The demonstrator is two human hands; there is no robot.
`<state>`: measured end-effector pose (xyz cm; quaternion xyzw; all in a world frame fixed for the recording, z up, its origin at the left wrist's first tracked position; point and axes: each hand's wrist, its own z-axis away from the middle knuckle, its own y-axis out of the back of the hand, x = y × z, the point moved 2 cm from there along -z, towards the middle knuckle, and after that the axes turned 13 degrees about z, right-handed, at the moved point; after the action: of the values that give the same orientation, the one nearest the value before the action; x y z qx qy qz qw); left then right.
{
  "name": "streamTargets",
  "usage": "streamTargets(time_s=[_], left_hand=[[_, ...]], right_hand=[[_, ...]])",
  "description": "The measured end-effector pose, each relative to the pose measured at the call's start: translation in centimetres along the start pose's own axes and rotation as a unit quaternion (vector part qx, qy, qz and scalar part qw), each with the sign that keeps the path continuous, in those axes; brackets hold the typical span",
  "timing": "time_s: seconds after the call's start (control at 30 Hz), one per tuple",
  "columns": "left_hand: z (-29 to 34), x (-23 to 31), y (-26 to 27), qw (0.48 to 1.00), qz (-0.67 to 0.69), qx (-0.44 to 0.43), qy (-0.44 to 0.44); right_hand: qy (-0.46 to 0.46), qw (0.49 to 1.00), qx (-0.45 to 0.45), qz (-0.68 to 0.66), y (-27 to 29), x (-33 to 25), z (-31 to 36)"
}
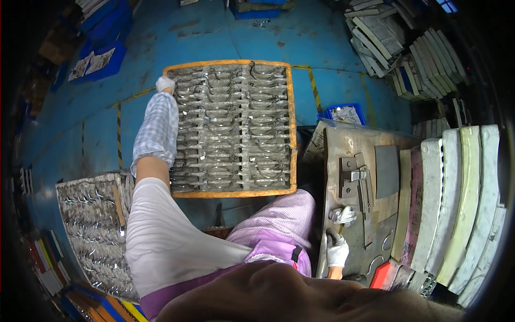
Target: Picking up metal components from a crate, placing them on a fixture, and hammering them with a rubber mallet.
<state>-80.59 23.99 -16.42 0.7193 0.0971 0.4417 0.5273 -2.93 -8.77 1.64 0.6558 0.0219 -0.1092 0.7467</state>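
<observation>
left hand [164, 83] on orange-rimmed tray [291, 107], right hand [337, 248] on bench [343, 145]

A worn blue floor [257, 37] is showing yellow-and-black tape lines [119, 134]; blue crates [343, 114] are sitting on it; stacked trays, probably, are filling the far corner [407, 53].

I see a blue floor [279, 37] with yellow-and-black striped lines. An orange-rimmed tray [291, 107] holds dull grey metal frames. My left hand [164, 83] wears a white glove over a blue-and-white checked sleeve cover [157, 129]; my right hand [337, 248] has a white glove with dark fingers. The apron [279, 225] shows lilac with fine pink checks. The desk [348, 145] looks rusty brown, with pale grey, cream and pink slabs [461, 204] beside it, and a blue crate [343, 112] behind.
</observation>
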Motion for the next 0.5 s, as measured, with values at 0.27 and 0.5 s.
streamTargets(time_s=[0.27,0.5], left_hand=[[5.9,4.7,1.5,0.979,0.134,0.021,-0.155],[35.3,27.7,2.1,0.777,0.419,-0.313,-0.351]], right_hand=[[0.034,0.991,0.127,0.021,5.8,1.2,2.0],[-0.072,0.992,0.032,0.095,5.0,2.9,3.4]])
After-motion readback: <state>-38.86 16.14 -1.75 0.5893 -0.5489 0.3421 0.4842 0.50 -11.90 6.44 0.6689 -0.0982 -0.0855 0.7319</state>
